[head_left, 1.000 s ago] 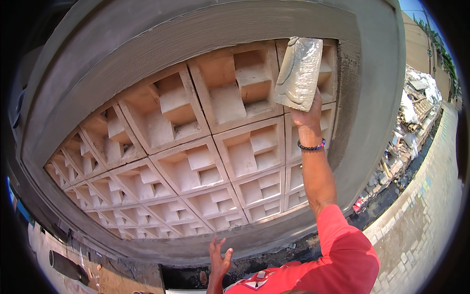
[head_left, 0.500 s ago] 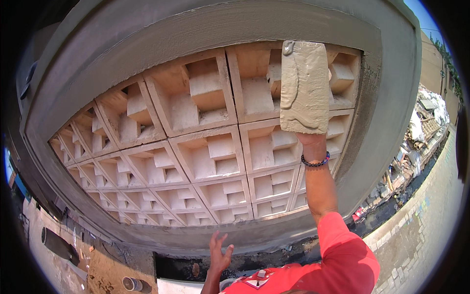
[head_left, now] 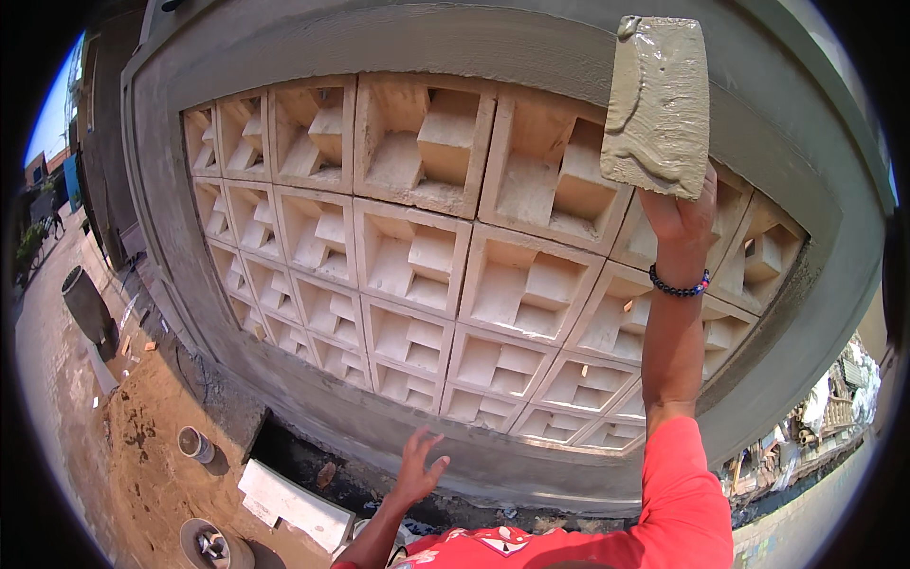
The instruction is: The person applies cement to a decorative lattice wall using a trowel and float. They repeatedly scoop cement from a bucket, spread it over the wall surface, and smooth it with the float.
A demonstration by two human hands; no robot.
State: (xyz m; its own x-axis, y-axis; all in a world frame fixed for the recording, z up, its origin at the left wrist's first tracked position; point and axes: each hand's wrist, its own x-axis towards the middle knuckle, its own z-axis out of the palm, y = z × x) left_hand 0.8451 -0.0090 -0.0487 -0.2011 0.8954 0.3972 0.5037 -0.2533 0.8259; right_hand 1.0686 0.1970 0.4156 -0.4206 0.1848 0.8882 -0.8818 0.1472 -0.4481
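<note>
My right hand (head_left: 678,204) is raised high and wrapped round a plastering float (head_left: 659,106). Wet grey mortar coats the float's rectangular face, with thicker ridges along its left and lower edges. Its handle is hidden behind the plate. From my view the float overlaps the smooth grey plaster band (head_left: 531,71) above the breeze-block screen (head_left: 464,223), and the top row of blocks; I cannot tell whether it touches the wall. My left hand (head_left: 417,469) hangs low before the wall's lower band, fingers apart and holding nothing.
Below the wall runs a dark trench (head_left: 308,467) beside a white slab (head_left: 296,503). Sand (head_left: 152,427) lies at lower left with a small bucket (head_left: 195,445) and a larger bucket (head_left: 216,545). A dark cylinder (head_left: 87,303) stands farther left. Rubble (head_left: 806,427) lies at right.
My view has swung, showing more ground at the left. The float has risen from before the upper blocks to partly over the plaster band. My left hand stays low and free.
</note>
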